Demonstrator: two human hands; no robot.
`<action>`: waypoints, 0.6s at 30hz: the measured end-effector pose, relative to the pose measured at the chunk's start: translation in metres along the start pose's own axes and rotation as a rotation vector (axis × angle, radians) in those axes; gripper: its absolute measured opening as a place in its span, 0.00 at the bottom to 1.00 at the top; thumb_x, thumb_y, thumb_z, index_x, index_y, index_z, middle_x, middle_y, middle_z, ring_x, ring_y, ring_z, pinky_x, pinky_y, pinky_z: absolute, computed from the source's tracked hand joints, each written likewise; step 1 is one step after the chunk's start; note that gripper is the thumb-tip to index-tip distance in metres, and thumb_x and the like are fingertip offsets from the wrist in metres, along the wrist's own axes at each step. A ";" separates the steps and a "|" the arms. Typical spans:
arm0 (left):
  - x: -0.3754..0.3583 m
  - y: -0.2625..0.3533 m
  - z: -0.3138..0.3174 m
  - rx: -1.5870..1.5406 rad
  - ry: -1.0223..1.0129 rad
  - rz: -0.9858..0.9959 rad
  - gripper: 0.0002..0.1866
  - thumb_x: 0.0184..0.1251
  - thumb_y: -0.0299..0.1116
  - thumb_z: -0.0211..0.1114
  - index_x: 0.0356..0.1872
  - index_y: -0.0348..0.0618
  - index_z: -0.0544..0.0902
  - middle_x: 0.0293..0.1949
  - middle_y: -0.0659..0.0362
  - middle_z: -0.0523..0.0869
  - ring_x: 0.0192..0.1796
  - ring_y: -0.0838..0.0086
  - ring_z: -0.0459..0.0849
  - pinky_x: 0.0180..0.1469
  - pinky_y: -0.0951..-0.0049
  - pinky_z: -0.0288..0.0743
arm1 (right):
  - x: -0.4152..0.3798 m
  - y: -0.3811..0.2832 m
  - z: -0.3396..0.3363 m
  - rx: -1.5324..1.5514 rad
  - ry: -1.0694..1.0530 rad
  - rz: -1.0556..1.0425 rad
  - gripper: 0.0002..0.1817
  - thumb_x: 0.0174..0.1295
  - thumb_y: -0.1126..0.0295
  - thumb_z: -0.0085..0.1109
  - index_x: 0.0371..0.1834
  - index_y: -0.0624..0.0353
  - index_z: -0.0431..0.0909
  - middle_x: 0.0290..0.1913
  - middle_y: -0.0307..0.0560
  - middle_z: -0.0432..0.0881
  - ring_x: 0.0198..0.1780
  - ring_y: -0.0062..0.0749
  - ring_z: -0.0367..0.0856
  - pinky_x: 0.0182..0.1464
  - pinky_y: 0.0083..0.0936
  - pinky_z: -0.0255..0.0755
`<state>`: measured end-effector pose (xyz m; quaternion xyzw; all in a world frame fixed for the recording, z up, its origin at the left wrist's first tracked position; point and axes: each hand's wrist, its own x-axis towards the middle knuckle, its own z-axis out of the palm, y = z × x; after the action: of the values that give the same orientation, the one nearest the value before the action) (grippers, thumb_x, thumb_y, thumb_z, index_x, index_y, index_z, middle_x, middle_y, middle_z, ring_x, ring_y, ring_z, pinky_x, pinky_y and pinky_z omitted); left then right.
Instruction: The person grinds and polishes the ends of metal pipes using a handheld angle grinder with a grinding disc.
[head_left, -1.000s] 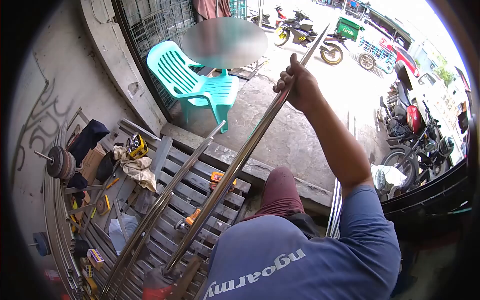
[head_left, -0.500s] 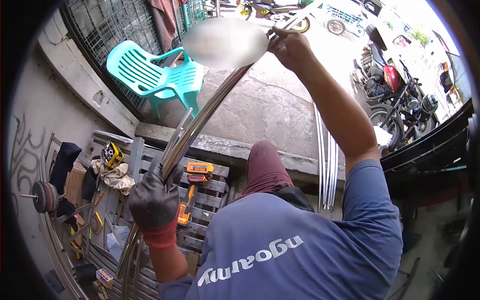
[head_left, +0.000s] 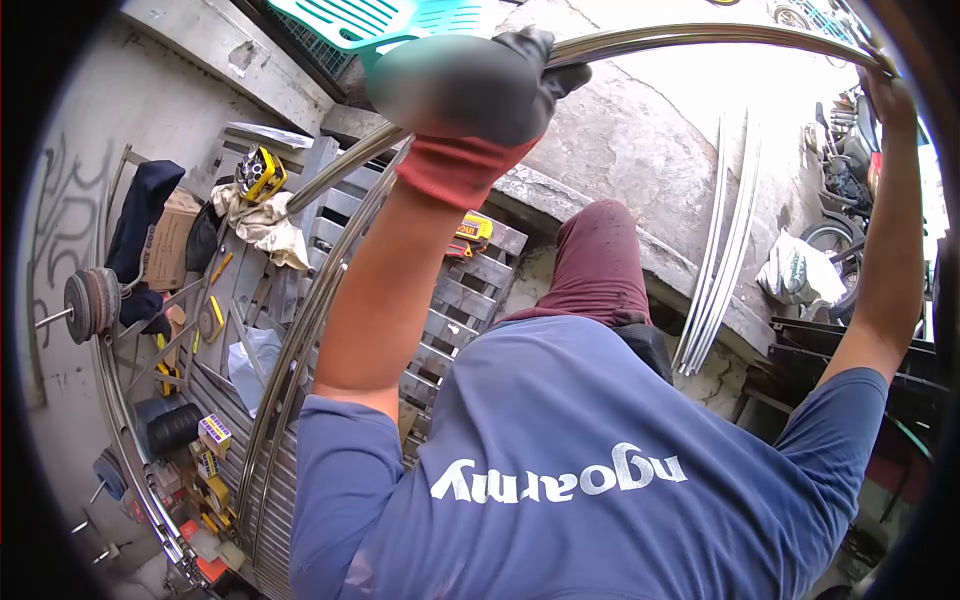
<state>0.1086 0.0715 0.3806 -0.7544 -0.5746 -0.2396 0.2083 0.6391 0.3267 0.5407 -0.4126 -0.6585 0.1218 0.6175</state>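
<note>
My left hand (head_left: 500,100), in a black glove with a red cuff, is raised at the upper middle. Its fingers are closed around a bundle of long, shiny metal tubes (head_left: 690,38); part of this hand is blurred. From there the tubes stretch to the upper right, where my bare right hand (head_left: 885,88) grips them near the far end. On the other side of the glove, metal tubes run down toward the lower left, past the slatted metal rack (head_left: 470,285).
A yellow power tool or battery (head_left: 475,235) lies on the rack. Several light tubes (head_left: 722,250) lean against the concrete step. A white sack (head_left: 800,270) and motorcycle (head_left: 850,150) stand at right, a turquoise chair (head_left: 350,20) at top. Tools and boxes (head_left: 213,432) crowd the left.
Both hands have swung right with the tubes. My left hand has risen from the lower left to the upper middle, and my right arm has stretched out to the far right. The view has shifted.
</note>
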 end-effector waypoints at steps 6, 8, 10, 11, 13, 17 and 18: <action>0.023 0.003 -0.010 0.036 0.000 0.060 0.42 0.80 0.58 0.68 0.81 0.32 0.75 0.56 0.36 0.91 0.59 0.43 0.89 0.59 0.49 0.85 | 0.017 -0.071 -0.020 0.653 0.306 0.127 0.15 0.83 0.60 0.44 0.38 0.55 0.72 0.37 0.48 0.76 0.38 0.41 0.80 0.42 0.43 0.82; 0.016 -0.011 -0.028 0.026 0.262 0.050 0.41 0.79 0.55 0.71 0.80 0.34 0.76 0.56 0.36 0.90 0.59 0.43 0.89 0.63 0.48 0.85 | 0.017 -0.084 -0.010 0.655 0.320 0.083 0.16 0.81 0.55 0.47 0.37 0.51 0.72 0.34 0.42 0.74 0.35 0.37 0.79 0.39 0.41 0.80; 0.010 -0.013 -0.057 0.043 0.420 -0.064 0.39 0.77 0.48 0.77 0.81 0.39 0.77 0.60 0.39 0.89 0.59 0.42 0.88 0.66 0.50 0.84 | 0.011 -0.106 0.017 0.655 0.329 0.038 0.16 0.80 0.50 0.49 0.37 0.47 0.72 0.31 0.37 0.73 0.31 0.33 0.78 0.36 0.38 0.78; 0.011 -0.026 -0.065 -0.034 0.515 -0.013 0.35 0.77 0.48 0.77 0.77 0.39 0.81 0.59 0.43 0.92 0.58 0.49 0.91 0.64 0.54 0.85 | 0.008 -0.119 0.035 0.659 0.324 0.014 0.17 0.80 0.48 0.51 0.36 0.45 0.72 0.29 0.34 0.72 0.30 0.31 0.78 0.34 0.37 0.77; 0.012 -0.050 -0.081 -0.174 0.696 0.110 0.27 0.78 0.48 0.78 0.68 0.40 0.89 0.58 0.50 0.96 0.56 0.62 0.96 0.61 0.63 0.86 | -0.026 -0.148 0.087 0.679 0.430 0.003 0.16 0.80 0.46 0.52 0.44 0.44 0.74 0.30 0.30 0.72 0.28 0.26 0.76 0.29 0.31 0.74; -0.016 -0.040 -0.150 -0.056 0.762 0.025 0.23 0.76 0.36 0.81 0.65 0.34 0.89 0.58 0.50 0.94 0.56 0.68 0.92 0.63 0.69 0.84 | -0.077 -0.156 0.147 0.640 0.073 -0.149 0.13 0.86 0.59 0.46 0.60 0.50 0.77 0.34 0.36 0.77 0.29 0.25 0.79 0.31 0.27 0.80; -0.019 -0.037 -0.166 -0.086 0.794 0.003 0.22 0.75 0.35 0.82 0.62 0.33 0.90 0.55 0.50 0.95 0.52 0.68 0.93 0.60 0.70 0.86 | -0.097 -0.163 0.154 0.761 -0.073 -0.183 0.12 0.84 0.60 0.51 0.59 0.54 0.78 0.33 0.38 0.79 0.30 0.28 0.80 0.33 0.30 0.81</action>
<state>0.0479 -0.0316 0.5029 -0.6119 -0.4380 -0.5359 0.3827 0.4245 0.2104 0.5491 -0.0892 -0.6219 0.3166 0.7107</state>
